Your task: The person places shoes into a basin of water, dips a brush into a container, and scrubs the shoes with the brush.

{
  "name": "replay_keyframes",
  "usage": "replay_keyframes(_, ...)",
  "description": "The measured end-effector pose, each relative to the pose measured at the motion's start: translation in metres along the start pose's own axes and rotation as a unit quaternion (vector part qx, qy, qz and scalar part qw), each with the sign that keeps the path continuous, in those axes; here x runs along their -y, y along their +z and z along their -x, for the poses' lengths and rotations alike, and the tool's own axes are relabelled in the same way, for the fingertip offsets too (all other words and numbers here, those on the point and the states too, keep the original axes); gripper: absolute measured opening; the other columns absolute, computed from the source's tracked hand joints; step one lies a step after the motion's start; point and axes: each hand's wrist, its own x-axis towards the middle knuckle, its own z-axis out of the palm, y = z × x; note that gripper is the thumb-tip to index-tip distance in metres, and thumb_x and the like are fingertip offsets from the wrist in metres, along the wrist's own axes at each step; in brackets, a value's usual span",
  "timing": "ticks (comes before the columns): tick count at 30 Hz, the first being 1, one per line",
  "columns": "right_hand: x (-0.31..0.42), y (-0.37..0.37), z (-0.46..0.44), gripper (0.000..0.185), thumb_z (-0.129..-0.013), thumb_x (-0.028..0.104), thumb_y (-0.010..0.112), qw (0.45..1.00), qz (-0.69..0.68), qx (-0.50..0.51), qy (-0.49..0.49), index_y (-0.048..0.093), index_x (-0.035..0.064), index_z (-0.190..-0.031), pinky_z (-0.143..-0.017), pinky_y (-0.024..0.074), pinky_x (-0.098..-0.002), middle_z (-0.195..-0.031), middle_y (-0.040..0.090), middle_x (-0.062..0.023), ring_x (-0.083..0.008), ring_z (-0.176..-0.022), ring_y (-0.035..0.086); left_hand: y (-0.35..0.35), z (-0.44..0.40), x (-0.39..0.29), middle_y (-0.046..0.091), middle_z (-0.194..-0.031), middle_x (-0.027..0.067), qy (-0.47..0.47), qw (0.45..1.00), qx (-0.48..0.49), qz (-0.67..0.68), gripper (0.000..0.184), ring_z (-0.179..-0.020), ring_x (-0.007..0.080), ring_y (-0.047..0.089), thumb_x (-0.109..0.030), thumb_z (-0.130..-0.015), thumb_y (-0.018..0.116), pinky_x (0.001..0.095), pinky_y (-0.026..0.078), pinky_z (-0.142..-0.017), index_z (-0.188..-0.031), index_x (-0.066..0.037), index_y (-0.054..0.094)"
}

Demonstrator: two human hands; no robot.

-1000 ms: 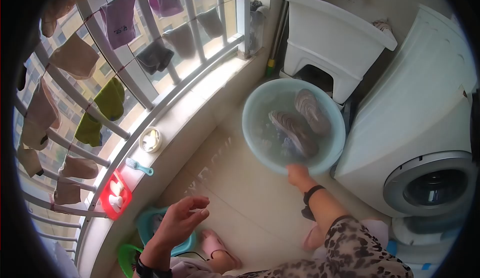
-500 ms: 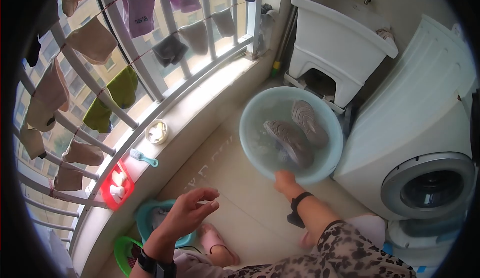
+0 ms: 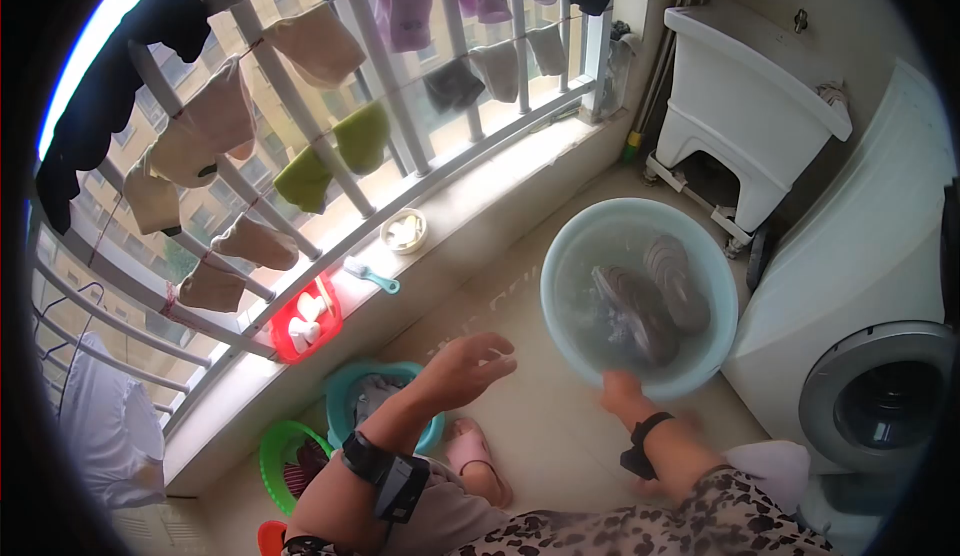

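One hand, the left hand (image 3: 465, 368), is empty near the middle of the frame, its fingers loosely bent and parted above the floor (image 3: 555, 456), touching nothing. Right of centre, the right hand (image 3: 622, 396) is at the near rim of a pale blue basin (image 3: 549, 306); its fingertips are hidden, so I cannot tell whether they are closed around the rim or only resting on it. For handling the basin well, a firm hold with thumb and fingers on opposite sides of the rim seems best. Any pull should be slow and level, since water could slop out if one edge dips. A second hold on the rim's left side would probably share the load more evenly.

The basin is round and wide, sitting on the floor right of centre. Its water (image 3: 610, 246) looks cloudy. Two shoes lie in it close together, slanting from upper left to lower right. The nearer shoe (image 3: 642, 321) is dull grey-brown, with a blurred, pale bluish patch at its left side. The farther shoe (image 3: 680, 286) has similar colouring and curved ridges; how deep either is submerged is hard to judge.
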Motion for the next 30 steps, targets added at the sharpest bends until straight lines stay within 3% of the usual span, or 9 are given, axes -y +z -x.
replay_keyframes(4,-0.012,0.011,0.005,0.022,-0.072,0.01,0.06,1.0,0.024,-0.003,-0.011,0.065,0.0049,-0.093,-0.077,0.0509,-0.043,-0.095,0.066,-0.0162,-0.0337,-0.091,0.063,-0.008,-0.009,0.025,0.063,-0.101,0.0116,-0.036,0.999,-0.009,-0.021,0.035,-0.098,0.0203,0.06,-0.022,-0.084,0.066,0.0301,0.047,-0.084,-0.109,0.0,0.059)
replay_keyframes(7,-0.01,0.007,0.008,0.026,-0.074,0.013,0.061,0.999,0.019,0.033,-0.009,0.064,0.0045,-0.098,-0.081,0.0498,-0.043,-0.1,0.065,-0.0161,-0.0338,-0.096,0.062,-0.036,-0.026,0.029,0.06,-0.107,0.0133,-0.089,0.931,-0.07,-0.348,0.037,-0.107,0.0268,0.057,-0.023,-0.078,0.069,0.0353,0.047,-0.087,-0.106,-0.002,0.06)
replay_keyframes(9,-0.004,-0.01,0.012,0.032,-0.075,0.018,0.063,0.996,0.005,0.086,0.013,0.062,0.0042,-0.104,-0.085,0.0485,-0.0425,-0.107,0.063,-0.0164,-0.0336,-0.101,0.06,-0.061,-0.046,0.073,0.056,-0.115,0.0134,-0.106,0.891,-0.13,-0.421,0.044,-0.114,0.0292,0.051,-0.023,-0.073,0.072,0.0395,0.046,-0.089,-0.11,-0.004,0.057)
replay_keyframes(14,-0.002,-0.019,0.018,0.045,-0.075,0.024,0.067,0.974,-0.122,-0.156,-0.114,0.059,0.0007,-0.113,-0.092,0.0446,-0.0403,-0.117,0.057,-0.0172,-0.0332,-0.109,0.055,-0.104,-0.101,0.167,0.044,-0.128,0.0111,-0.142,0.786,-0.217,-0.561,0.069,-0.119,0.0313,0.045,-0.021,-0.065,0.079,0.0439,0.047,-0.087,-0.124,-0.007,0.045)
replay_keyframes(17,-0.004,-0.029,0.012,0.042,-0.077,0.021,0.066,0.955,-0.181,-0.195,-0.13,0.058,-0.0009,-0.112,-0.09,0.0457,-0.039,-0.116,0.058,-0.0173,-0.0334,-0.106,0.056,-0.114,-0.125,0.211,0.047,-0.123,0.0119,-0.084,0.77,-0.269,-0.572,0.057,-0.116,0.032,0.046,-0.016,-0.069,0.074,0.0411,0.049,-0.084,-0.118,-0.006,0.047)
replay_keyframes(18,-0.004,-0.033,0.012,0.04,-0.077,0.019,0.065,0.952,-0.197,-0.198,-0.128,0.059,-0.0013,-0.111,-0.089,0.0466,-0.0385,-0.115,0.058,-0.0172,-0.0335,-0.105,0.057,-0.118,-0.129,0.207,0.053,-0.112,0.0146,-0.076,0.799,-0.274,-0.53,0.036,-0.108,0.0349,0.052,-0.009,-0.075,0.064,0.0409,0.05,-0.081,-0.108,-0.005,0.051)
replay_keyframes(23,0.017,-0.052,0.022,0.029,-0.078,0.014,0.062,0.906,-0.386,-0.158,-0.078,0.062,-0.0017,-0.103,-0.074,0.0516,-0.0332,-0.096,0.065,-0.0154,-0.0265,-0.084,0.065,-0.127,-0.118,0.19,0.06,-0.091,0.0164,0.037,0.805,-0.291,-0.516,0.016,-0.093,0.0346,0.059,-0.001,-0.079,0.052,0.0415,0.052,-0.075,-0.095,-0.003,0.055)
replay_keyframes(27,0.05,-0.065,0.035,0.026,-0.088,0.02,0.058,0.753,-0.658,-0.015,-0.019,0.064,-0.0017,-0.101,-0.067,0.0522,-0.0246,-0.09,0.066,-0.008,-0.0144,-0.079,0.065,-0.105,-0.093,0.106,0.061,-0.081,0.0178,0.202,0.801,-0.334,-0.454,0.013,-0.076,0.0356,0.061,-0.001,-0.083,0.048,0.0432,0.052,-0.066,-0.095,-0.002,0.054)
replay_keyframes(30,0.074,-0.107,0.058,0.045,-0.09,0.04,0.058,0.612,-0.783,0.112,-0.021,0.055,-0.0007,-0.111,-0.082,0.0501,-0.03,-0.105,0.06,-0.0102,-0.0189,-0.094,0.06,-0.047,-0.066,0.003,0.06,-0.09,0.018,0.319,0.834,-0.26,-0.368,0.023,-0.082,0.0378,0.06,0.002,-0.082,0.05,0.0439,0.051,-0.069,-0.104,-0.001,0.052)
